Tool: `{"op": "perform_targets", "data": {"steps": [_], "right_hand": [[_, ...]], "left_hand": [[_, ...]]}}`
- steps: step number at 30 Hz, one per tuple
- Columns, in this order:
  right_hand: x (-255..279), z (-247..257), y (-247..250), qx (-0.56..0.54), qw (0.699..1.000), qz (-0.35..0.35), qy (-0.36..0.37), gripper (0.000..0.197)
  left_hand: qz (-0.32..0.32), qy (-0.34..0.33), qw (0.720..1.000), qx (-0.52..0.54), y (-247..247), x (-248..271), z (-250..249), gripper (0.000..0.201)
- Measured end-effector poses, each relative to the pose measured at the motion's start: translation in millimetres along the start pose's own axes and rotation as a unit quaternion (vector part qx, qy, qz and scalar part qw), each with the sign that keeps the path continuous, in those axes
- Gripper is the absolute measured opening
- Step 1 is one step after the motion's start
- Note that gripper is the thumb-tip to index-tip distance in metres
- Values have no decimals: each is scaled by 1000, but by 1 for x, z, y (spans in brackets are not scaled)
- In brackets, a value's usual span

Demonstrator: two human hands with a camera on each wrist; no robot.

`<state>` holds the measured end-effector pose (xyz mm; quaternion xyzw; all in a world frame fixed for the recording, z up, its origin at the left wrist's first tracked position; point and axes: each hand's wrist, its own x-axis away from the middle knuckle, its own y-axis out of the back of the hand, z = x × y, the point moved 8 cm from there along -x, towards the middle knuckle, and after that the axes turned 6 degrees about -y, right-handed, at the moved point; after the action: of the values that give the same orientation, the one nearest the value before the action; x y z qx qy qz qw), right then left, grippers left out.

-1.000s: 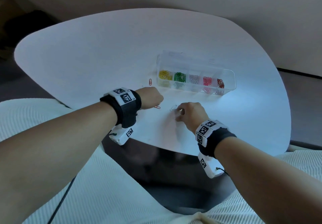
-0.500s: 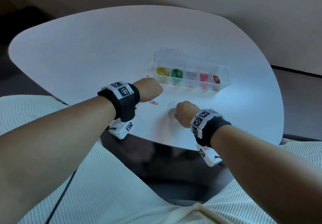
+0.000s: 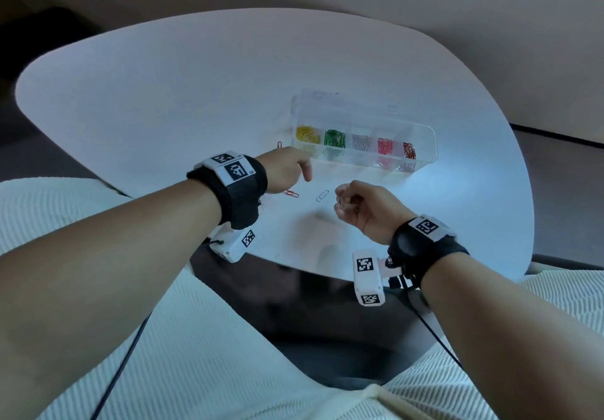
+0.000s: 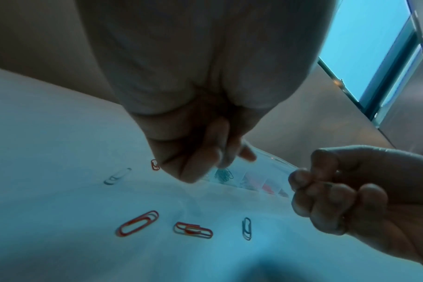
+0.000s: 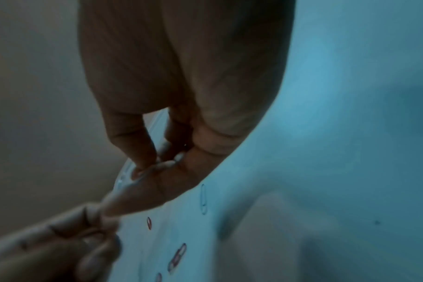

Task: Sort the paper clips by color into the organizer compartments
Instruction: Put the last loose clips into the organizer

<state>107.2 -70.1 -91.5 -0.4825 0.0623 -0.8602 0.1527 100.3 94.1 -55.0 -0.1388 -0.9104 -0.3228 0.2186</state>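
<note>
A clear organizer [image 3: 425,132] holds yellow, green, silver, pink and red clips in separate compartments. On the white table lie a red clip pair [image 3: 291,194], a silver clip [image 3: 322,195] and a red clip [image 3: 279,144] by the organizer's left end. My left hand [image 3: 294,171] hovers over the red pair with its fingers [image 4: 217,152] curled and one finger pointing down; nothing shows in it. My right hand [image 3: 349,204] is turned palm-up just right of the silver clip. Its thumb [image 5: 133,152] presses a thin pale sliver, seemingly a silver clip, against the fingertips.
The left wrist view shows more loose clips: a red clip [image 4: 138,223], a silver clip [image 4: 117,175] and a small red clip [image 4: 154,164]. The table [image 3: 163,93] ends close to my lap. Wrist-camera cables hang below both arms.
My right hand drew back from the silver clip on the table and rolled palm-up with its fingers curled. My left hand stretched one finger downward. The silver clip stayed in place.
</note>
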Motion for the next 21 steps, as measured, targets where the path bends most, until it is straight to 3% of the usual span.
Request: {"op": "perform_targets", "data": {"steps": [3,5,6,8,9,10,12,16,18,19,21], "right_hand": [[-5,8,-4,15,1000,5,-7,26],[-12,19,-5,166,984,-46,38,26],[-14,29,-7,308,944,-88,82,22],[-14,42,-20,577,787,-147,159,11],[-16,41,-26,664,711,-154,173,16],[-18,39,-29,714,660,-154,177,19],[-21,38,-30,748,619,-160,176,18],[-28,34,-22,753,624,-169,125,26],[-32,21,-15,736,660,-128,81,23],[-33,16,-11,690,713,-106,62,22],[-30,7,-2,482,874,-55,23,25]], "left_hand": [[10,-12,998,54,-3,2,-2,35],[-1,-27,995,93,-1,4,-8,25],[-7,-33,994,108,0,4,-9,21],[-13,-37,991,129,3,5,-10,12],[-14,-38,991,125,5,6,-12,9],[-19,-39,992,117,8,6,-12,8],[-47,-48,994,87,18,5,-13,10],[-150,-45,984,82,53,5,-7,15],[-189,-27,977,95,69,7,2,25],[-203,-12,972,114,75,8,8,28],[-213,23,958,192,77,9,20,32]]}}
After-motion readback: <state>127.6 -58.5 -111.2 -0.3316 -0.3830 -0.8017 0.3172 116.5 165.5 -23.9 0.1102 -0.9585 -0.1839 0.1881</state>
